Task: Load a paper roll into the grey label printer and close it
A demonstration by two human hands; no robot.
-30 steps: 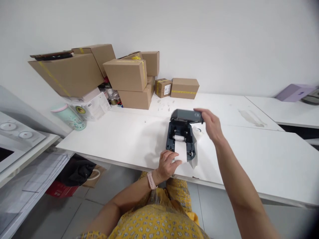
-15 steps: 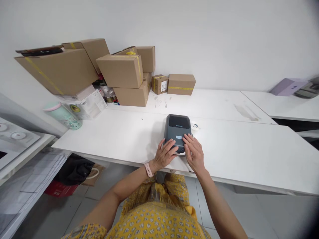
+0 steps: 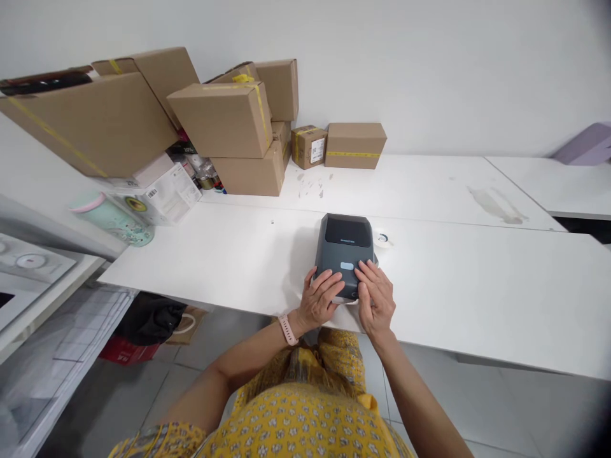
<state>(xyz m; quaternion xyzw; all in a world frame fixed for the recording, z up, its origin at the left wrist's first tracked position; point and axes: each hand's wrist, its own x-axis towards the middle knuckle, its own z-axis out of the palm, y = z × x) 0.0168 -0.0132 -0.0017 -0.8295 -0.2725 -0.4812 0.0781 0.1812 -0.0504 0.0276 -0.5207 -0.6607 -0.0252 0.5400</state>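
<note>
A dark grey device (image 3: 344,254) with a black window on top and a small pale blue button lies on the white table near its front edge. My left hand (image 3: 321,298) rests on the device's front left corner, fingers spread over its top. On the front right part lies my right hand (image 3: 377,296), its fingers laid flat beside the button. Something white shows under the device's front edge, partly hidden by my hands. A small white roll (image 3: 382,238) sits just behind and right of the device.
Cardboard boxes (image 3: 224,121) are stacked at the back left. Two smaller boxes (image 3: 356,145) stand against the wall. A mint tumbler (image 3: 114,219) leans at the left beside a white box (image 3: 167,194). A purple box (image 3: 585,145) is at the far right.
The view has shifted a little and come closer to the table. Both hands remain on the device, with my right fingers slightly moved on its top.
</note>
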